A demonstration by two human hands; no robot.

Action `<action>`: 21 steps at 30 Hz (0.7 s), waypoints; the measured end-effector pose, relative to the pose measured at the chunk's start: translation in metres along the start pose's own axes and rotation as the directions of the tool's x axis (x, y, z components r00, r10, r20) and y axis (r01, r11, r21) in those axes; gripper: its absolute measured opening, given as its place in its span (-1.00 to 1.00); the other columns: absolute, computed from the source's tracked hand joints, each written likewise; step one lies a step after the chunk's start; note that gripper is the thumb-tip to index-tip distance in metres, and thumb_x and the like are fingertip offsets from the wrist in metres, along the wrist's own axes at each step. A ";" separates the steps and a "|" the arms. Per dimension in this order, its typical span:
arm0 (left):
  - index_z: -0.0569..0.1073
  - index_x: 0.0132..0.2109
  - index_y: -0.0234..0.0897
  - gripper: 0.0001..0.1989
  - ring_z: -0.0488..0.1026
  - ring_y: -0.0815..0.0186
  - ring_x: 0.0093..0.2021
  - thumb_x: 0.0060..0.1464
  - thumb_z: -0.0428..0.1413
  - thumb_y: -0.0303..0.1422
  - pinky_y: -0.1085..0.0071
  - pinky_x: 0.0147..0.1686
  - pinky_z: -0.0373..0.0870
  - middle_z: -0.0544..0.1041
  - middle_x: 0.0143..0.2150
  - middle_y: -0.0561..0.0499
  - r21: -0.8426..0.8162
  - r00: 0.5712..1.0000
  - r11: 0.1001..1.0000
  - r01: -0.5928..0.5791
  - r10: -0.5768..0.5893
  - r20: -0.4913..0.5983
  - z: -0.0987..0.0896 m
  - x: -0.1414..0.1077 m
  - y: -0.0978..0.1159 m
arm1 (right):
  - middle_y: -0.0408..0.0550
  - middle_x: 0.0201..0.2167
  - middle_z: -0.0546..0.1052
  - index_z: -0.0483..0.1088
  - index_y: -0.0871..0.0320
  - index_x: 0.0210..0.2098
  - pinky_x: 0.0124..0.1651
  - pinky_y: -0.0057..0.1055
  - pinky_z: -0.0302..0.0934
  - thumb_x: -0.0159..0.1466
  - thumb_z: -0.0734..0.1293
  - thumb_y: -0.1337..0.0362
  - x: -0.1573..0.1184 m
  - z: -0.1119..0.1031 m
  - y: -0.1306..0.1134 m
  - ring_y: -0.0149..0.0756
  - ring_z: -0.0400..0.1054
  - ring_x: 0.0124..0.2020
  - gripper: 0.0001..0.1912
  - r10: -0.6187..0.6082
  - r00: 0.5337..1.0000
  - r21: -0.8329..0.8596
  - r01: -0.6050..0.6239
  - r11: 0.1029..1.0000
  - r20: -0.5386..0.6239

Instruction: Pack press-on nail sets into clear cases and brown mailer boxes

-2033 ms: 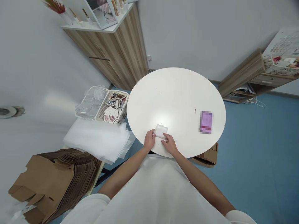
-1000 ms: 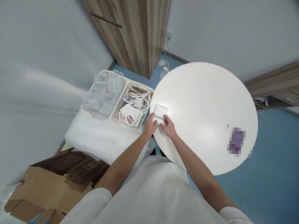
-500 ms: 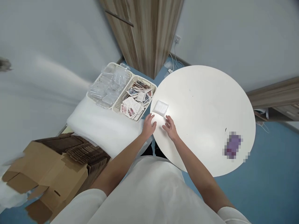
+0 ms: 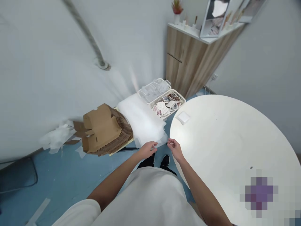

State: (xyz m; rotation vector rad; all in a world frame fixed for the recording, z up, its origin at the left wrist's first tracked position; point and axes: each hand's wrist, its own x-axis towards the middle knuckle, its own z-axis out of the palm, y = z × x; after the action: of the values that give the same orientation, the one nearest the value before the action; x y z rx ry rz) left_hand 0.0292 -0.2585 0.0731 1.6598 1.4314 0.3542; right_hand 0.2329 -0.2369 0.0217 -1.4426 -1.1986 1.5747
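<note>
My left hand (image 4: pixel 148 149) is by the near corner of a stack of thin white foam sheets (image 4: pixel 143 121). Its fingers are apart and nothing shows in them. Over the left edge of the round white table (image 4: pixel 225 135) is my right hand (image 4: pixel 176 149), its fingers loosely bent and apart, also without anything visible in them. Its fingertips are close to the corner of the sheets; I cannot tell whether they touch. A small white wrapped packet (image 4: pixel 183 117) lies on the table beyond the right hand.
Behind the sheets stand a basket of clear plastic pouches (image 4: pixel 155 89) and a basket of printed cards (image 4: pixel 166 104). Flat brown cardboard boxes (image 4: pixel 105 128) are stacked to the left. A blurred-out purple item (image 4: pixel 260 193) rests on the table. A wooden cabinet (image 4: pixel 185 62) fills the corner.
My view has turned left, so boxes, sheets and floor show more. Both hands have drawn back from the white packet, which stays on the table, towards the sheets.
</note>
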 end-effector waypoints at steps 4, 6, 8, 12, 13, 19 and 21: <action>0.35 -0.05 -0.20 -0.66 0.43 0.28 -0.22 0.01 -0.02 -0.24 0.40 -0.30 0.39 0.45 -0.11 -0.05 0.041 0.983 0.999 0.005 0.003 -0.185 -0.028 -0.026 -0.010 | -0.01 -0.27 0.44 0.32 0.15 -0.17 -0.31 -0.31 0.28 0.02 0.27 0.15 0.006 0.029 -0.012 -0.35 0.33 -0.42 -0.62 -0.049 0.987 -0.156 0.073 0.985 0.151; 0.36 -0.07 -0.20 -0.68 0.43 0.29 -0.22 0.02 -0.03 -0.25 0.39 -0.28 0.38 0.46 -0.13 -0.05 0.053 0.952 0.999 0.005 0.011 -0.305 -0.044 -0.040 -0.017 | -0.02 -0.27 0.44 0.32 0.14 -0.18 -0.34 -0.33 0.27 0.03 0.26 0.16 0.012 0.045 -0.022 -0.37 0.32 -0.44 -0.65 -0.076 0.970 -0.242 0.132 0.961 0.229; 0.37 -0.11 -0.22 -0.72 0.42 0.30 -0.24 0.04 -0.05 -0.25 0.37 -0.25 0.38 0.47 -0.18 -0.04 0.048 0.903 0.999 0.017 0.005 -0.430 -0.060 -0.054 -0.027 | -0.05 -0.28 0.44 0.32 0.12 -0.19 -0.34 -0.34 0.25 0.04 0.25 0.20 0.017 0.064 -0.034 -0.38 0.32 -0.45 -0.67 -0.119 0.950 -0.320 0.214 0.923 0.290; 0.37 -0.19 -0.23 -0.74 0.41 0.30 -0.27 0.08 -0.11 -0.24 0.35 -0.23 0.36 0.45 -0.27 -0.03 0.058 0.783 0.996 0.075 -0.023 -0.622 -0.090 -0.084 -0.056 | -0.11 -0.33 0.45 0.31 0.09 -0.16 -0.27 -0.33 0.23 0.07 0.21 0.29 0.022 0.118 -0.068 -0.36 0.33 -0.40 -0.70 -0.242 0.873 -0.419 0.426 0.802 0.423; 0.37 -0.18 -0.24 -0.74 0.41 0.29 -0.25 0.08 -0.11 -0.24 0.34 -0.22 0.36 0.44 -0.25 -0.04 0.085 0.756 0.992 0.095 -0.016 -0.655 -0.099 -0.092 -0.065 | -0.11 -0.34 0.45 0.30 0.08 -0.14 -0.25 -0.33 0.23 0.08 0.20 0.31 0.022 0.134 -0.077 -0.35 0.33 -0.38 -0.69 -0.276 0.843 -0.433 0.486 0.759 0.462; 0.34 -0.09 -0.29 -0.64 0.26 0.06 -0.04 0.03 -0.07 -0.17 0.15 -0.10 0.23 0.32 -0.05 -0.19 0.238 0.673 0.899 0.369 -0.082 -0.735 -0.147 -0.124 -0.121 | 0.01 -0.04 0.33 0.22 0.11 -0.02 0.01 -0.22 0.10 0.10 0.17 0.40 0.022 0.233 -0.110 -0.19 0.18 -0.02 -0.58 -0.461 0.666 -0.509 0.745 0.430 0.586; 0.33 -0.07 -0.27 -0.61 0.24 0.04 -0.01 0.03 -0.08 -0.14 0.15 -0.10 0.21 0.31 -0.02 -0.19 0.236 0.688 0.878 0.415 -0.134 -0.713 -0.155 -0.132 -0.139 | 0.05 0.03 0.26 0.17 0.13 0.02 0.05 -0.18 0.04 0.08 0.17 0.45 0.025 0.256 -0.111 -0.12 0.11 0.05 -0.52 -0.467 0.674 -0.553 0.738 0.387 0.572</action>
State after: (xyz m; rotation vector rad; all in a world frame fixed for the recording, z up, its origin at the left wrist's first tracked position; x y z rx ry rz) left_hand -0.2086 -0.3190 0.0976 1.6352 2.4225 0.5754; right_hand -0.0333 -0.2217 0.1065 -0.9067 -2.4800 0.7549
